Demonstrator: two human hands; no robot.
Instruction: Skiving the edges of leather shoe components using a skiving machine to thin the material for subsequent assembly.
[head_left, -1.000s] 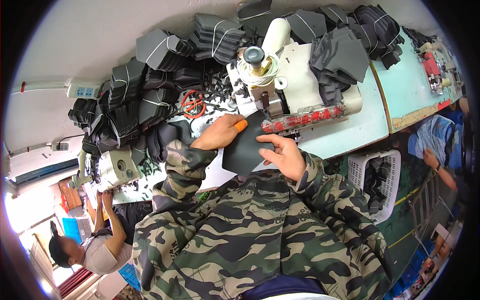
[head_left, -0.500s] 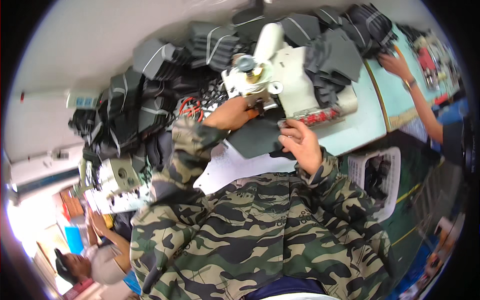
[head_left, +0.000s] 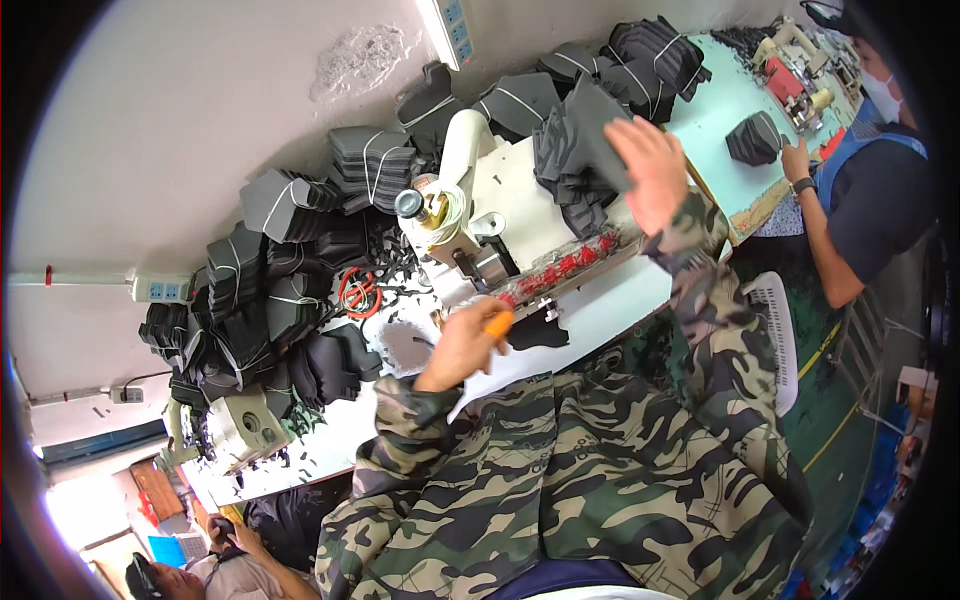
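Observation:
My left hand [head_left: 462, 345] is closed around an orange-handled tool [head_left: 498, 325], whose working end I cannot make out. It is over the near side of the white table, in front of a sewing machine [head_left: 505, 195] with a thread spool on it. My right hand [head_left: 652, 175] is raised at the machine's right end, fingers stretched out, beside a pile of dark grey cut pieces [head_left: 590, 130] draped over the machine. Whether its fingertips touch them I cannot tell. A black flat piece [head_left: 540, 333] lies on the table under the machine's near edge.
Strapped bundles of grey pieces [head_left: 285, 205] line the wall side of the table. Red-orange cord [head_left: 358, 292] and dark scraps lie left of the machine. A white basket [head_left: 775, 340] stands at the right. One co-worker [head_left: 870, 190] handles a bundle there; another [head_left: 245, 570] sits lower left.
My right hand has left the dark sheet by the machine head and gone right to the pile, its fingers straightening. My left hand has drawn back toward me with the orange-handled tool. The view has shifted.

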